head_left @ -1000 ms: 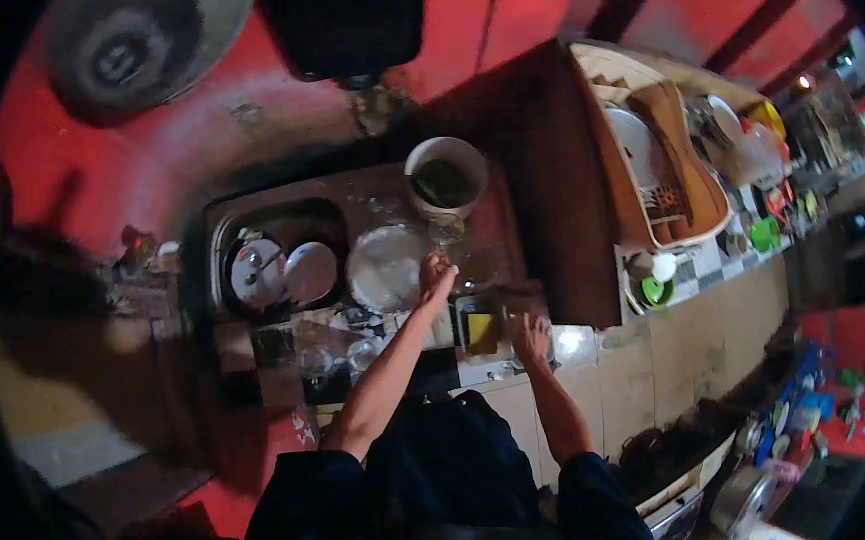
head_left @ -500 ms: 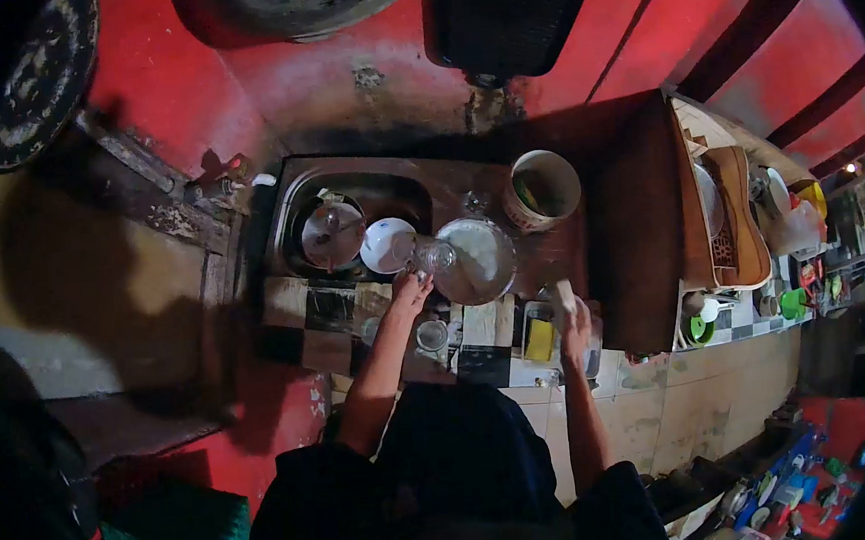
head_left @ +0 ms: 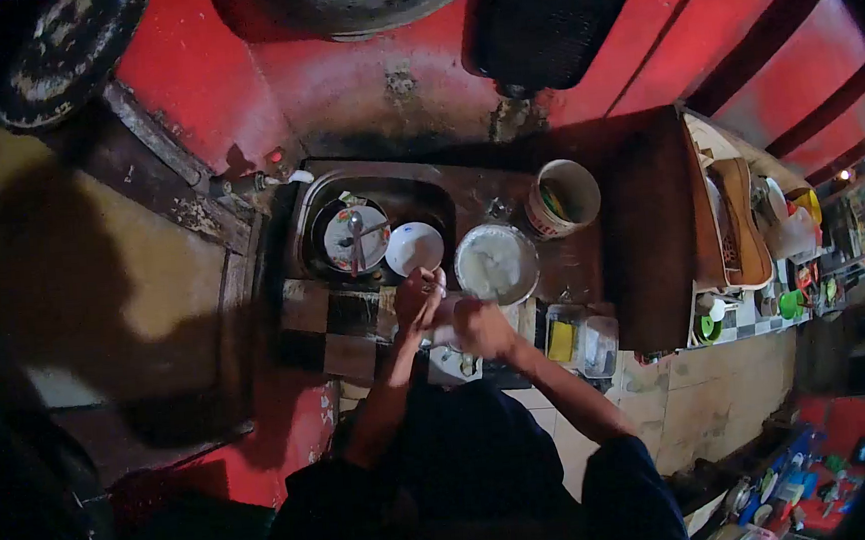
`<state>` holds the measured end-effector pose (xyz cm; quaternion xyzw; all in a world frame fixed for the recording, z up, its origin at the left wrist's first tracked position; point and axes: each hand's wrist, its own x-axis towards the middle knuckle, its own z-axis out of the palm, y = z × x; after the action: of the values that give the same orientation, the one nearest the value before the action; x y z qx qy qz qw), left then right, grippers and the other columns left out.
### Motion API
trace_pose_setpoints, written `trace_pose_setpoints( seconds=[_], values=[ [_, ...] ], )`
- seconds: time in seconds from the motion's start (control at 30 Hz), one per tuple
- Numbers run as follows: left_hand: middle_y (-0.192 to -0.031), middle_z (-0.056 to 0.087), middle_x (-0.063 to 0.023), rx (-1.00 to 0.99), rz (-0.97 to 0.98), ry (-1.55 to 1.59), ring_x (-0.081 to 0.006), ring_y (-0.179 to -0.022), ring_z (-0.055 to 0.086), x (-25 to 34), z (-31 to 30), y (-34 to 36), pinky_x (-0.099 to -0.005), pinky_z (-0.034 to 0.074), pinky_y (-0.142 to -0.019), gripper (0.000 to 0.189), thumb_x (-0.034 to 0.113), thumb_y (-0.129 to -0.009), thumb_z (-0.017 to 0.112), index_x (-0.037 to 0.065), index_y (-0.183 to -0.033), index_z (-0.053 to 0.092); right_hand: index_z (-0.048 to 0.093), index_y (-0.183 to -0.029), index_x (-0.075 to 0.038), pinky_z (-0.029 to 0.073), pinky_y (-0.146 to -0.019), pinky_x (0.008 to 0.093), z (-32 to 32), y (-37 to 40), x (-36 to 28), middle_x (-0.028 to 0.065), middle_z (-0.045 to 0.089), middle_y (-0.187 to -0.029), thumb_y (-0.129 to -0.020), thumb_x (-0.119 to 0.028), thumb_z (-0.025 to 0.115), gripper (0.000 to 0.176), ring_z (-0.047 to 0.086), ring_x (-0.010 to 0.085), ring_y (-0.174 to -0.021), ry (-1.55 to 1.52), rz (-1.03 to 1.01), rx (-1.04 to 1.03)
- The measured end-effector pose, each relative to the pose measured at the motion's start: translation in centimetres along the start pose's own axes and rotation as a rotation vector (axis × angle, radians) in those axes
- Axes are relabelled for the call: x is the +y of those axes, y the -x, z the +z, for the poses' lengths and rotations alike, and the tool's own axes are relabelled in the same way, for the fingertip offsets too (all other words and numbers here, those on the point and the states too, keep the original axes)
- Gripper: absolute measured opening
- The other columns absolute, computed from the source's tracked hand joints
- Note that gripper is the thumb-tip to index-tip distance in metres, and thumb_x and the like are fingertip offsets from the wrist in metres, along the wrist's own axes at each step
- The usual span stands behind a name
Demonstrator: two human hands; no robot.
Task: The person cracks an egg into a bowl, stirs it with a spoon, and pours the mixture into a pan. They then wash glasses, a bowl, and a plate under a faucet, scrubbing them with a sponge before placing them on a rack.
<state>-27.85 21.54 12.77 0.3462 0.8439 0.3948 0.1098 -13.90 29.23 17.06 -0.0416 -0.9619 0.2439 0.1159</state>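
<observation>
My left hand (head_left: 421,297) is closed around a clear glass (head_left: 443,319), held low in front of the sink, with the fingers hiding part of it. Pressed close to the glass's other end is my right hand (head_left: 485,329), its fingers curled; the pale sponge it held half a second ago is hidden. Just beyond the hands are a white bowl (head_left: 414,247) at the sink's edge and a round basin (head_left: 470,271) of cloudy, sudsy water. A flowered plate (head_left: 370,254) with spoons on it lies in the sink (head_left: 434,196).
A tap (head_left: 291,179) reaches over the sink's left corner. Behind the basin stands a white bucket (head_left: 565,193). To the right, a clear tray holds a yellow sponge (head_left: 561,341). A dark cabinet side (head_left: 648,245) bounds the right. Checkered tiles (head_left: 346,354) edge the counter.
My right hand has swung left from beside the tray to the glass. My left hand has drawn the glass back from over the bowl and basin. The view has shifted slightly.
</observation>
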Motion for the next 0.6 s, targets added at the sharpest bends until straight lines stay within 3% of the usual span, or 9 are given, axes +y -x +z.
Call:
trace_pose_setpoints(
  seconds=[0.1,0.17,0.23,0.3,0.37,0.43,0.5,0.57,0.6],
  values=[
    [-0.072,0.063,-0.0082,-0.160,-0.046,0.069,-0.0265,-0.070,0.064,0.8,-0.7,0.7,-0.0366,0.049,-0.064,0.032,0.038,-0.074,0.069,0.010,-0.080,0.055,0.064,-0.083,-0.001,0.050,-0.069,0.0395,0.2,2.4,-1.7,0.0163,0.063,-0.081,-0.065,-0.018,0.066,0.025,0.062,0.0324,-0.076,0.121,-0.221,-0.116],
    [-0.068,0.062,-0.0087,-0.164,-0.015,0.034,-0.0266,-0.067,0.063,3.5,-1.4,1.6,-0.0358,0.049,-0.062,0.035,0.039,-0.068,0.074,0.010,-0.078,0.058,0.061,-0.100,-0.001,0.047,-0.084,0.0401,2.1,3.4,-0.9,0.0180,0.063,-0.093,-0.071,-0.021,0.065,0.034,0.060,0.0329,-0.091,0.256,-0.048,-0.406],
    [-0.066,0.062,-0.0089,-0.098,0.074,0.064,-0.0267,-0.065,0.063,3.4,-1.0,2.1,-0.0365,0.048,-0.060,0.035,0.038,-0.065,0.075,0.010,-0.076,0.059,0.055,-0.115,-0.002,0.039,-0.096,0.0395,1.6,2.3,-1.5,0.0216,0.057,-0.112,-0.079,-0.022,0.061,0.042,0.052,0.0329,-0.110,-0.094,-0.030,-0.174],
    [-0.063,0.062,-0.0099,-0.024,0.088,0.172,-0.0265,-0.062,0.063,2.1,0.2,2.6,-0.0379,0.047,-0.058,0.040,0.045,-0.062,0.075,0.008,-0.069,0.060,0.050,-0.121,0.003,0.032,-0.103,0.0357,0.5,2.1,1.0,0.0199,0.051,-0.124,-0.083,-0.025,0.061,0.049,0.045,0.0290,-0.119,-0.634,0.286,-0.628],
    [-0.062,0.062,-0.0164,-0.005,0.086,0.315,-0.0339,-0.063,0.062,2.7,-1.3,2.6,-0.0402,0.046,-0.056,0.034,0.039,-0.072,0.067,0.006,-0.066,0.064,0.055,-0.113,0.003,0.043,-0.092,0.0342,0.7,2.9,1.1,0.0164,0.059,-0.113,-0.082,-0.020,0.064,0.040,0.055,0.0226,-0.104,-1.102,0.634,-0.448],
    [-0.058,0.059,-0.0177,-0.223,-0.143,0.042,-0.0304,-0.060,0.062,0.6,-0.8,1.1,-0.0402,0.046,-0.054,0.037,0.035,-0.080,0.059,0.002,-0.065,0.063,0.058,-0.108,0.003,0.046,-0.084,0.0321,3.2,4.6,4.8,0.0137,0.061,-0.105,-0.080,-0.016,0.065,0.034,0.057,0.0187,-0.095,-1.127,0.579,-0.213],
    [-0.080,0.066,-0.0099,-0.701,-0.293,0.540,-0.0180,-0.075,0.060,-0.4,-1.9,0.9,-0.0359,0.047,-0.067,0.042,0.042,-0.085,0.056,0.001,-0.091,0.064,0.060,-0.103,0.003,0.050,-0.076,0.0300,2.8,5.5,6.1,0.0111,0.064,-0.098,-0.079,-0.011,0.066,0.029,0.060,0.0148,-0.087,-1.127,0.524,0.025],
    [-0.100,0.064,-0.0047,-0.796,-0.578,1.314,-0.0188,-0.090,0.059,-2.0,0.8,3.0,-0.0357,0.047,-0.079,0.045,0.045,-0.085,0.056,0.007,-0.107,0.061,0.061,-0.097,0.002,0.051,-0.071,0.0266,-1.2,3.3,4.1,0.0078,0.066,-0.091,-0.076,-0.005,0.066,0.023,0.061,0.0127,-0.081,-0.880,0.553,0.488],
    [-0.100,0.064,-0.0047,-0.818,-0.563,1.313,-0.0188,-0.090,0.059,-1.4,1.1,3.4,-0.0357,0.047,-0.079,0.045,0.045,-0.085,0.056,0.007,-0.107,0.061,0.062,-0.097,0.000,0.049,-0.062,0.0263,-4.0,1.7,1.7,0.0061,0.065,-0.081,-0.075,-0.007,0.067,0.023,0.060,0.0140,-0.071,-0.563,0.603,0.595]
  ],
)
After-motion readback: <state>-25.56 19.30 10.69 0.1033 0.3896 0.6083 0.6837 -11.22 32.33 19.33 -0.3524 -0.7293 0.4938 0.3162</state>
